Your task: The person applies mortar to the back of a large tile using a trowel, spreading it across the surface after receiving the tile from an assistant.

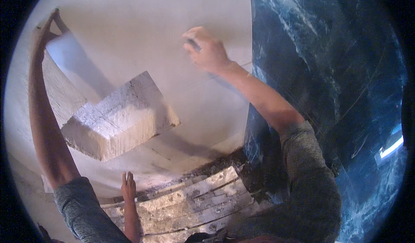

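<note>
While both hands (208,52) are by the wall (142,44), a block (123,119) protrudes.

The wall (151,14) looks to me like plaster or paint, smooth and mostly matt. Against it I see a stepped block (125,113) with a rough, chalky, masonry-like surface, its faces streaked and its edges chipped. The blue sheet (311,39) reads as plastic, slick and scuffed with pale, dusty streaks, glossy where it throws back a bright glare. Below, I make out planks (203,199), apparently wood, coarse and crusted with matt spatter. The grey sleeves (307,165) are soft cloth, dull and finely textured.
</note>
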`<state>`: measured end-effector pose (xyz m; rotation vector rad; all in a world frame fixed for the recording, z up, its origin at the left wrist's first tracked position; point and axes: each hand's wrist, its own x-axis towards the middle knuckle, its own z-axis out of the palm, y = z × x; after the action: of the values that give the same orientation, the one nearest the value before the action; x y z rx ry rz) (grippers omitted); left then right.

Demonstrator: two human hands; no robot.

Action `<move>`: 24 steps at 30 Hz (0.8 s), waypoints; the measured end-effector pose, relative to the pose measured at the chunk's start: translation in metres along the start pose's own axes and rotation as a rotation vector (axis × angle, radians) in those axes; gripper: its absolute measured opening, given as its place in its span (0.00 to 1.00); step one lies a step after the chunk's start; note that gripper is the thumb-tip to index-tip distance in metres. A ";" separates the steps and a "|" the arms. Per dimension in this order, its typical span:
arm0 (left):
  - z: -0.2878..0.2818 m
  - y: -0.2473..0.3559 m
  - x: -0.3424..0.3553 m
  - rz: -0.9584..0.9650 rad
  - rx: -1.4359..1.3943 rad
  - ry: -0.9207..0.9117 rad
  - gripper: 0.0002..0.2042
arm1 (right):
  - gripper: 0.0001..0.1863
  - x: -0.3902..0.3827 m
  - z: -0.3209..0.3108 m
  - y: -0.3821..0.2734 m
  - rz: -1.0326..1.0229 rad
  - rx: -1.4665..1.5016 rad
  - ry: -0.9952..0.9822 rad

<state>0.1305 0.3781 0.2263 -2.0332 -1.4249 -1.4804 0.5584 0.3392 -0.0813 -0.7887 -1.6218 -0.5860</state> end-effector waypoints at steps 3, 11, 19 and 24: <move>-0.006 -0.017 0.002 0.181 0.237 0.034 0.29 | 0.18 0.046 -0.024 0.019 0.165 -0.076 0.111; -0.001 0.002 0.007 -0.096 0.169 0.176 0.45 | 0.19 0.181 -0.100 0.074 0.021 -0.570 0.357; 0.002 -0.004 0.004 -0.074 0.269 0.247 0.41 | 0.30 0.274 -0.128 0.103 -0.073 -0.548 0.121; -0.009 -0.018 0.000 0.161 0.738 0.096 0.30 | 0.32 0.312 -0.143 0.104 -0.012 -0.586 0.125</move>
<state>0.1105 0.3807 0.2249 -1.5404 -1.4383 -0.7942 0.7007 0.3559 0.2478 -1.1398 -1.3475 -1.1229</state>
